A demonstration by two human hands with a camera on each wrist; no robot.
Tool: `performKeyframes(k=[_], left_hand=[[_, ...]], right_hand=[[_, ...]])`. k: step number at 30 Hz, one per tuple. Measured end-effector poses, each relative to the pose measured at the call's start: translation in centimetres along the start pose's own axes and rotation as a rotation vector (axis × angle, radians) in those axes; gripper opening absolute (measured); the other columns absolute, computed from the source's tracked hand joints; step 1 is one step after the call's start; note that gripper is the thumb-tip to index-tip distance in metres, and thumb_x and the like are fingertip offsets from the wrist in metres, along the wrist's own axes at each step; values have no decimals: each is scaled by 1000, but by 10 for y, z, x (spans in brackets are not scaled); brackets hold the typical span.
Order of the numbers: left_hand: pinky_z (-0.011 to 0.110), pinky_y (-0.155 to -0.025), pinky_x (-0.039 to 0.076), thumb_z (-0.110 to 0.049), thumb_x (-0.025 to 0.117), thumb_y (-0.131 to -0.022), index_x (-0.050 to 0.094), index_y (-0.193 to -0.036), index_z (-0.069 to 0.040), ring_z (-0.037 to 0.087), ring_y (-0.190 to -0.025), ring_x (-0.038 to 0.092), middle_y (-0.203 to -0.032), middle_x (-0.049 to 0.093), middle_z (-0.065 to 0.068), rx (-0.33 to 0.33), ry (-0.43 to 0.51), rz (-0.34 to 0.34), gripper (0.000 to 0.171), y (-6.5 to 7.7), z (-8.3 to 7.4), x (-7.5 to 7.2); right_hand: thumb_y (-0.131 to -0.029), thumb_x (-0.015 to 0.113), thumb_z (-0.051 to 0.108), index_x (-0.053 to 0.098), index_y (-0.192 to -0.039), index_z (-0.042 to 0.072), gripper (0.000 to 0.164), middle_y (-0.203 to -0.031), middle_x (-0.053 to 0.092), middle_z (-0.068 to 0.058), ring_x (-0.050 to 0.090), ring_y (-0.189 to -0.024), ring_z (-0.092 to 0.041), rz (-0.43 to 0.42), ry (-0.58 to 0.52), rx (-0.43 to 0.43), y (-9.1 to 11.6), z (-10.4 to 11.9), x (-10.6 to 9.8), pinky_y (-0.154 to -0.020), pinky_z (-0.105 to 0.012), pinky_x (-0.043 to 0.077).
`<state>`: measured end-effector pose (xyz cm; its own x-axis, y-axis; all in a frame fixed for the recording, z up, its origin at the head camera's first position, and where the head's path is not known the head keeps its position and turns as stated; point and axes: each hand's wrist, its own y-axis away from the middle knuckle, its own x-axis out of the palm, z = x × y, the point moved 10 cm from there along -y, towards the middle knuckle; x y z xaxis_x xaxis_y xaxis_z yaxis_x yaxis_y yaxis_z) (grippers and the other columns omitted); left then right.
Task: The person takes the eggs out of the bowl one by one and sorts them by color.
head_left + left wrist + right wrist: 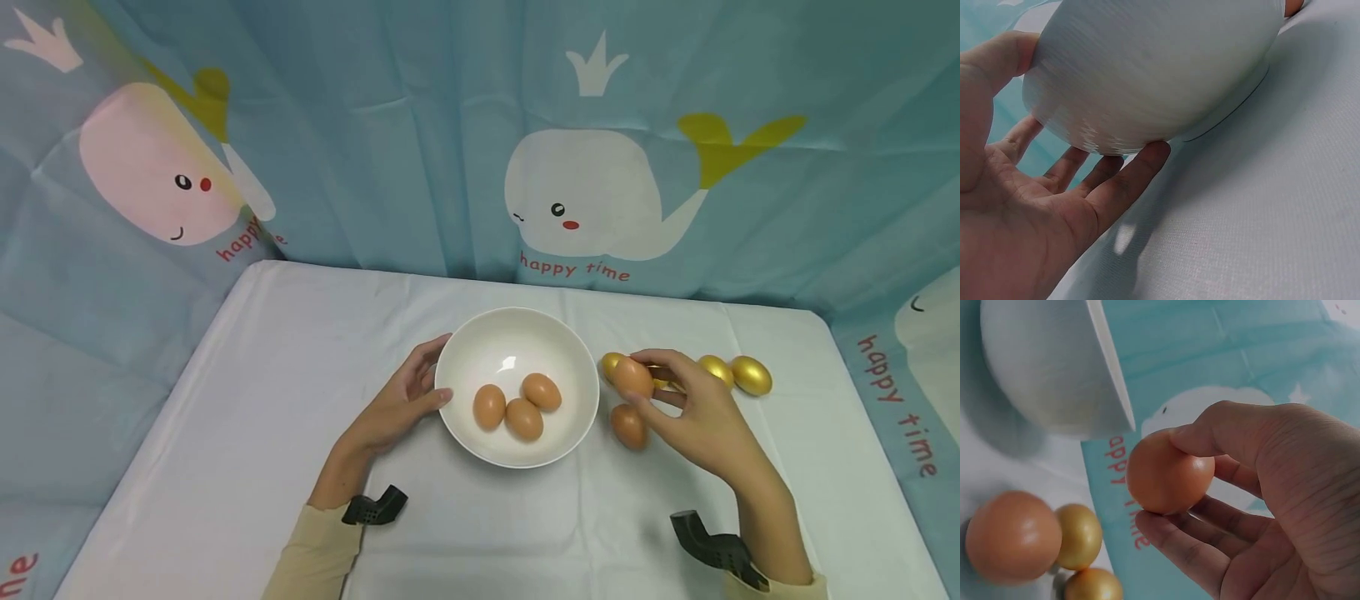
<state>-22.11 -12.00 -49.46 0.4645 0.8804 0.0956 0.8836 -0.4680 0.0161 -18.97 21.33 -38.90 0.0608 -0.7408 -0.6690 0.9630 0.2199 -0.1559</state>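
Observation:
My left hand (397,408) holds the white bowl (480,350) at its left side, thumb at the rim and fingertips against the outer wall in the left wrist view. Three brown eggs lie inside the bowl, among them an egg (489,407) on the left. Right of the bowl, my right hand (705,421) pinches another brown egg (632,377) between thumb and fingers; the right wrist view shows this egg (1166,475) raised off the table. Below it, one more brown egg (628,427) rests on the cloth beside the bowl.
Several gold eggs lie right of the bowl, partly hidden by my right hand; the rightmost gold egg (752,376) is in full view. White cloth covers the table (322,333). A blue curtain (450,167) with whale prints hangs along the table's back edge.

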Motion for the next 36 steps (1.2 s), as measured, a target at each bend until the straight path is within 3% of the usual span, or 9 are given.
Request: performKeyframes(k=[12,20,27,36], left_hand=[[23,-111,53,-6,69,-100,29,-165,-18,23,-157,42,-173,29,10,8,11,9,77,-1,0,2],[25,-110,54,-6,68,-100,28,-166,-19,13,-153,46,-174,27,10,14,28,14,78,-1,0,2],[24,-109,54,-4,67,-100,28,-166,-17,11,-150,48,-172,28,13,24,30,10,78,1,-2,2],[25,-111,54,-5,68,-100,28,-166,-19,14,-153,47,-173,29,11,8,30,10,78,1,1,1]], right_hand=[[-93,82,11,62,-139,9,50,-135,63,-3,55,-117,19,-83,-4,54,28,-30,-13,-90,-3,52],[-93,82,11,60,-140,9,51,-132,58,21,54,-116,20,-95,0,85,38,-44,-21,-89,-2,52],[-96,80,20,58,-141,8,51,-137,63,-5,53,-112,21,-27,15,155,40,-57,-15,-87,-4,53],[-98,78,21,58,-138,8,47,-136,65,-10,52,-112,20,12,12,192,45,-71,-7,-85,-7,55]])
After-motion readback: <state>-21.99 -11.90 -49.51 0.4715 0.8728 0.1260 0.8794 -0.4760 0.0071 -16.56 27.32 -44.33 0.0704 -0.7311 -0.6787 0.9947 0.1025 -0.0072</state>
